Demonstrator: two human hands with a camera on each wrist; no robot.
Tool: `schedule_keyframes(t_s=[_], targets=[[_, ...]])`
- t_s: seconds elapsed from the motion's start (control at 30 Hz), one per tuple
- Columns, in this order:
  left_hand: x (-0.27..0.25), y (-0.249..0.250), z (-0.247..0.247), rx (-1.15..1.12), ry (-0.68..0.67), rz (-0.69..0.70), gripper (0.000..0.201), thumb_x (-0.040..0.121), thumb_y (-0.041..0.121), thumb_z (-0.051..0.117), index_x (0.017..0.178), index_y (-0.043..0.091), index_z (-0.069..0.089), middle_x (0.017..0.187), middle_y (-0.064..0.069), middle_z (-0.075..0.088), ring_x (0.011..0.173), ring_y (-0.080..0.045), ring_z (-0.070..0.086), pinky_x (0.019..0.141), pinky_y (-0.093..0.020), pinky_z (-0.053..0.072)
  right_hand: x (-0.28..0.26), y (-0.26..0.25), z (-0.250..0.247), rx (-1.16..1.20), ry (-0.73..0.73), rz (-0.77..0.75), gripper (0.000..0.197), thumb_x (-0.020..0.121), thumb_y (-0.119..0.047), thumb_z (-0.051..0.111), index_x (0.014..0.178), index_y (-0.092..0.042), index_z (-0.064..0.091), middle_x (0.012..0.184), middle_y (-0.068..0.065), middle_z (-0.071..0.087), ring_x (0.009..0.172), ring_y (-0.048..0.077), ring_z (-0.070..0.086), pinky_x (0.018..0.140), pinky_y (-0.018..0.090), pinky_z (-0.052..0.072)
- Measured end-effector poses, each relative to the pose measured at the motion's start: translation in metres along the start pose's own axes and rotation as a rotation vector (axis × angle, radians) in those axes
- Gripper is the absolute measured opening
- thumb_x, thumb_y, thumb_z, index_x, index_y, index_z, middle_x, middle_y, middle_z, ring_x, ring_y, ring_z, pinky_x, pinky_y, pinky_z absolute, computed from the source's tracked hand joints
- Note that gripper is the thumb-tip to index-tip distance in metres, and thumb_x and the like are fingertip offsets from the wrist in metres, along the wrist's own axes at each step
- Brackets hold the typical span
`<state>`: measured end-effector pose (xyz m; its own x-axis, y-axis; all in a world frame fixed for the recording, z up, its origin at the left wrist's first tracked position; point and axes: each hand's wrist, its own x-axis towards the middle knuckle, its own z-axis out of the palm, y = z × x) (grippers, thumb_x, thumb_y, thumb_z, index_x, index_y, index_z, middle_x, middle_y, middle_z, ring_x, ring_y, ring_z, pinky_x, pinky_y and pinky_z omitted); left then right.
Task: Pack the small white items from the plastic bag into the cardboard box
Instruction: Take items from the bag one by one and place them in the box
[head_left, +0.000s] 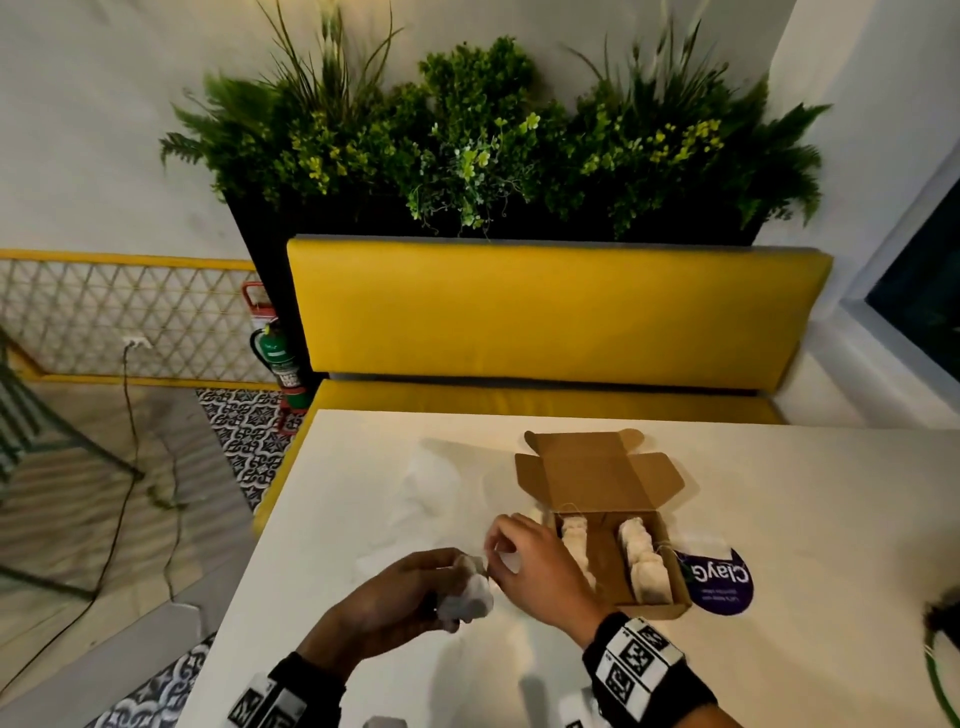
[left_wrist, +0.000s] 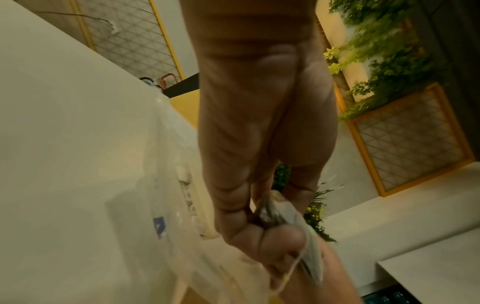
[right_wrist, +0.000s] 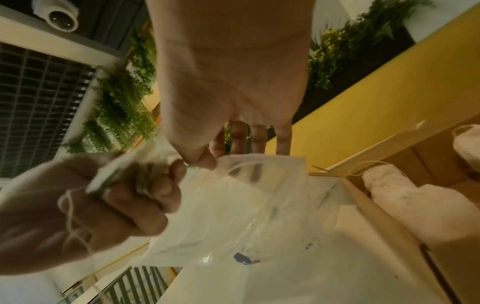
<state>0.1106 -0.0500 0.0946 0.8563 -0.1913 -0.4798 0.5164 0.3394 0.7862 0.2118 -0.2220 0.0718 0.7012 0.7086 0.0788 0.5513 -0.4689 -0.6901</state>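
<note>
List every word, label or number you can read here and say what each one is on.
"ClayG": white letters, seen upside down, on the purple card beside the cardboard box; cut off there.
Smaller print under it: too small to read.
Blue and red print on the plastic bag: blurred.
Fire extinguisher labels: unreadable.
Wristband squares: patterns, no text.

I see matt brown cardboard box (head_left: 602, 483), thin clear glossy plastic bag (right_wrist: 246, 216), soft white fabric-like pouches (head_left: 644, 564), smooth matt white table (head_left: 779, 519)
</note>
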Motion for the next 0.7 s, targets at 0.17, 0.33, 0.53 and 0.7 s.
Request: schedule_keyframes(t_s=[0.17,0.33,0.53,0.7], targets=[[0.008,0.014,0.018,-0.024,0.017,0.07,0.027,0.085,0.003,0.06,0.11,-0.005,0.06,0.095,-0.019,0.063,0.078,-0.026,0.063,0.064,-0.029,0.053,-0.013,0.003,-0.012,0.447,0.1,0.153,0.015,0.097,-0.025,0.051,0.089,-0.019,0.062,0.086,-0.007,0.065,0.081,0.006,0.06,0.075,0.025,0.049],[0.041,0.024,0.044,-0.139,0.187,0.132,0.024,0.092,0.0,0.055,0.113,-0.01,0.059,0.105,-0.024,0.065,0.09,-0.031,0.066,0.076,-0.034,0.056,-0.021,-0.001,-0.039,0.862,0.153,0.365,0.034,0.087,-0.039,0.064,0.097,-0.008,0.058,0.086,0.006,0.067,0.071,0.018,0.066,0.062,0.032,0.055],[0.068,0.027,0.078,-0.145,0.19,0.162,0.026,0.092,0.015,0.059,0.107,-0.005,0.064,0.111,-0.023,0.067,0.099,-0.035,0.067,0.091,-0.044,0.056,-0.034,0.018,-0.066,0.95,0.254,0.461,0.021,0.087,-0.011,0.069,0.1,0.001,0.059,0.1,0.018,0.07,0.085,0.023,0.072,0.066,0.031,0.06],[0.087,0.024,0.094,0.1,0.263,0.174,0.028,0.094,0.03,0.057,0.106,0.009,0.071,0.104,-0.013,0.072,0.099,-0.028,0.067,0.085,-0.036,0.054,-0.051,0.043,-0.089,1.1,0.281,0.483,0.025,0.085,-0.015,0.07,0.104,-0.002,0.061,0.105,0.015,0.071,0.097,0.03,0.07,0.079,0.044,0.06]])
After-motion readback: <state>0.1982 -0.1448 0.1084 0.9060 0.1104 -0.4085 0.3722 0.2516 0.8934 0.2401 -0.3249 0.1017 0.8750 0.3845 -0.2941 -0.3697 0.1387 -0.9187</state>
